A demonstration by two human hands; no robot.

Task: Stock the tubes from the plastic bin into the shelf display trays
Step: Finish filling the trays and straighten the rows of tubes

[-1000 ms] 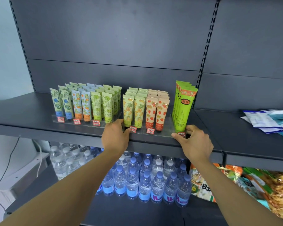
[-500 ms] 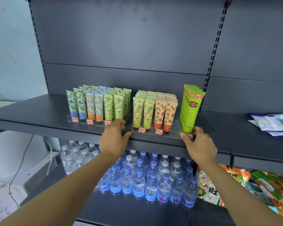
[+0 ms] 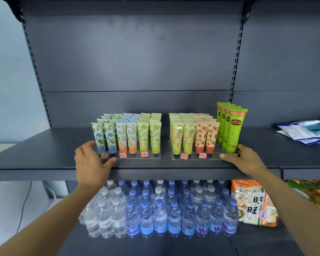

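Observation:
Two clear display trays stand side by side on the dark shelf (image 3: 44, 156). The left tray (image 3: 151, 157) holds rows of blue, orange and green patterned tubes (image 3: 131, 137). The right tray (image 3: 194, 158) carries yellow and strawberry-print tubes (image 3: 188, 137) plus tall bright green tubes (image 3: 233, 130). My left hand (image 3: 92, 161) grips the left tray's front left corner, thumb along its front edge. My right hand (image 3: 246, 159) holds the right tray's front right corner, by the tall green tubes. The plastic bin is out of view.
Water bottles (image 3: 174, 209) pack the shelf below, with an orange snack bag (image 3: 253, 202) to their right. White and blue packets (image 3: 307, 132) lie on the neighbouring shelf at right. The shelf's back panel rises behind the trays.
My left hand has moved from the gap between the trays to the left tray's outer corner. My right hand stays at the right tray's corner. The view has pulled back.

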